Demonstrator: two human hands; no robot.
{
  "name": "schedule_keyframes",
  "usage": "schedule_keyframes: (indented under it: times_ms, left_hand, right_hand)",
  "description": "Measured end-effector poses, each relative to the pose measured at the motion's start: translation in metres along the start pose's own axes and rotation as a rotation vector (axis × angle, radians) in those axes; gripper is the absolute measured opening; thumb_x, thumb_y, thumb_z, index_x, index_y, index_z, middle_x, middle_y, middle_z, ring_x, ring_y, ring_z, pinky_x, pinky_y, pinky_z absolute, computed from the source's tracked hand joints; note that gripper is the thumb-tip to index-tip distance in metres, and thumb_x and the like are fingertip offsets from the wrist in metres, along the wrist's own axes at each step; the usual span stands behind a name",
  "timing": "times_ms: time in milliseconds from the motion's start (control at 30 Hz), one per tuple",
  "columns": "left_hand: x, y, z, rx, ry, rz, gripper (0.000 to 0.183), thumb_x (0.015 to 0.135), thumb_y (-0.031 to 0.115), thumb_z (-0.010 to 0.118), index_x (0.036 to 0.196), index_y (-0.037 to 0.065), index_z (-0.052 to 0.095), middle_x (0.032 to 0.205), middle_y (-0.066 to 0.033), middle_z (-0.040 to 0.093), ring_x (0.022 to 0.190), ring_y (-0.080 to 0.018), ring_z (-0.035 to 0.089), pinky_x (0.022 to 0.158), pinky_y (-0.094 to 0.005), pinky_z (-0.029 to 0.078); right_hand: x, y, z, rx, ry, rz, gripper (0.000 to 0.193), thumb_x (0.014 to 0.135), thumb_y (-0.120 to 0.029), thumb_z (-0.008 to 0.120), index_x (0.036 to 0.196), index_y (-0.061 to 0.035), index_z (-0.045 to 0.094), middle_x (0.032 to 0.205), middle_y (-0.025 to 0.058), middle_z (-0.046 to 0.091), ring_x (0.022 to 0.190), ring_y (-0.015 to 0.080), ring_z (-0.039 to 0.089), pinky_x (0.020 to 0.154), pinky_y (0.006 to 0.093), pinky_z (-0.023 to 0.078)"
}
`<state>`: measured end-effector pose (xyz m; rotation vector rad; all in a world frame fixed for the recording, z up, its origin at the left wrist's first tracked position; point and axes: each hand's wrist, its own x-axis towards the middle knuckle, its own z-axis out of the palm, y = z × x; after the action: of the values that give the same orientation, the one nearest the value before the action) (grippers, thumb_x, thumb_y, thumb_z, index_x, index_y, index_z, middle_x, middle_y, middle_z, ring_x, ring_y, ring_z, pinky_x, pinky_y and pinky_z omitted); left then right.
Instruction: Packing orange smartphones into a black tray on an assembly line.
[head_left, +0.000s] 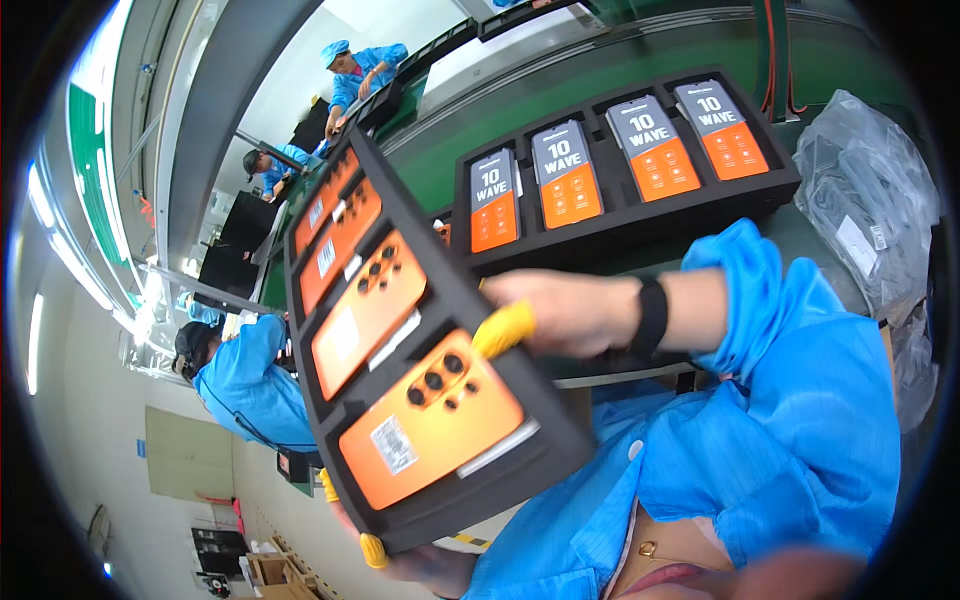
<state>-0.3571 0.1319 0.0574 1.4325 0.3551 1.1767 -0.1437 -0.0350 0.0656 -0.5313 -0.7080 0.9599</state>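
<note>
Both of my hands grip a black foam tray point(560, 415), tilted and raised in front of me. In its slots lie several orange phones, backs up; the nearest phone point(430, 420) has dark round camera lenses and a white label. My right hand point(575, 312), with a yellow finger cot point(503, 328) and a black wristband, is closed on the tray's right edge. At the lower left corner my left hand point(415, 565) holds the tray from below, its fingers partly hidden; yellow cots cover the visible fingertips. A white strip sits beside the nearest phone.
Another black tray point(640, 215) on the green conveyor point(450, 150) holds several grey-and-orange phones with printed fronts. A heap of clear plastic bags point(865, 210) lies to its right. Co-workers in blue, one nearby point(255, 380), work along the line at left.
</note>
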Motion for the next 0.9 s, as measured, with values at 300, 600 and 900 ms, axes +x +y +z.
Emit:
schedule_keyframes:
  times_ms: [300, 600, 900]
  left_hand:
    - [-0.074, -0.087, 0.154, -0.233, -0.827, 0.207, 0.101, 0.062, 0.038, 0.069, 0.129, 0.0, 0.004, 0.13, -0.0185, 0.015, 0.12, -0.0273, 0.022, 0.096, -0.0384, 0.023]
    - [-0.108, -0.087, 0.291, 0.167, -1.507, 0.518, 0.075, 0.062, 0.018, 0.07, 0.118, -0.003, 0.024, 0.096, -0.0163, 0.05, 0.085, -0.03, 0.049, 0.075, -0.0366, 0.041]
    - [0.059, -0.139, 0.298, 0.812, -0.967, 0.603, 0.054, 0.077, 0.019, 0.056, 0.12, -0.003, 0.031, 0.112, -0.0174, 0.046, 0.104, -0.0318, 0.043, 0.086, -0.0355, 0.036]
  right_hand:
    - [-0.124, -0.17, -0.098, -0.67, 0.285, -0.414, 0.014, 0.078, -0.007, 0.05, 0.091, -0.0051, 0.054, 0.084, 0.0041, 0.057, 0.078, 0.0103, 0.056, 0.072, 0.0226, 0.045]
    - [-0.251, -0.269, -0.172, -0.872, 1.07, -0.627, 0.031, 0.084, -0.011, 0.042, 0.115, -0.0063, 0.043, 0.107, 0.0031, 0.053, 0.1, 0.0157, 0.049, 0.089, 0.0305, 0.034]
    - [-0.221, -0.054, -0.048, -2.232, 1.012, -0.195, 0.047, 0.068, -0.024, 0.063, 0.109, -0.0076, 0.046, 0.113, 0.0102, 0.046, 0.115, 0.0279, 0.035, 0.09, 0.0551, 0.021]
